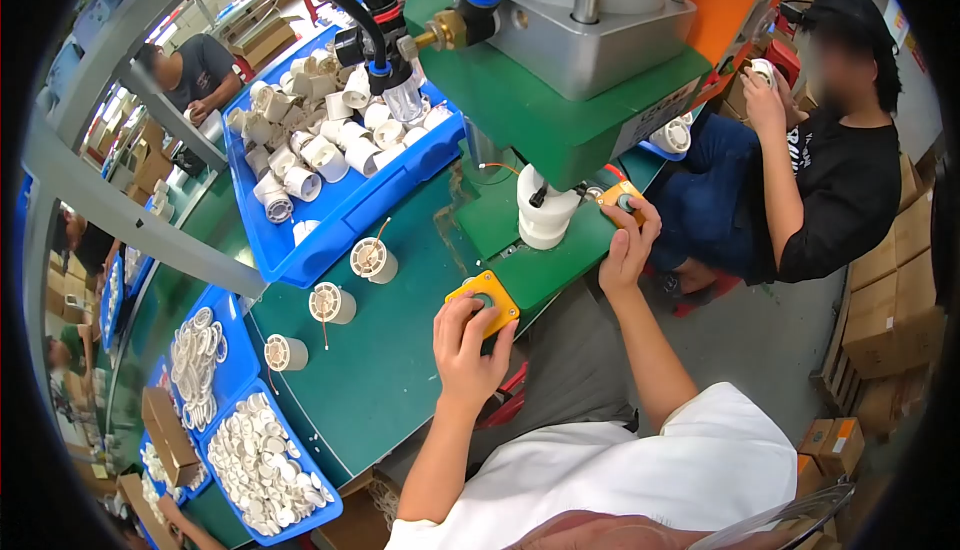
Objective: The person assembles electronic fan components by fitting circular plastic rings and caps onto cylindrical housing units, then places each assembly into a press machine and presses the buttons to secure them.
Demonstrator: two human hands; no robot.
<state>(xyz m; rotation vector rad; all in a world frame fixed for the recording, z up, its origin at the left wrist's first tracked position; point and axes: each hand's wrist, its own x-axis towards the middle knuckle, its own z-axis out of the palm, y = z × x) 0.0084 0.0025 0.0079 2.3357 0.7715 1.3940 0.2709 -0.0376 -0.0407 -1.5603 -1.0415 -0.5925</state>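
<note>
White cup (pixel 546 218) stands on the press's green base (pixel 560 268), back from its front edge; long axis near upright, top toward the press head (pixel 570 115) (can't tell which end's open). Left hand (pixel 468 350) curls over one yellow box (pixel 502 293), right hand (pixel 627 248) over its twin box (pixel 608 197). Looks like pressing; calls for both buttons (pixel 484 301) together.

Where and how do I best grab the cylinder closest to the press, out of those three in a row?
Probably grip the cylinder around its side wall with your left hand, coming from your own side. It appears to stand upright, spoked face up, with the wall toward you exposed. Keep fingers off the thin wire sticking out of its top.
</note>
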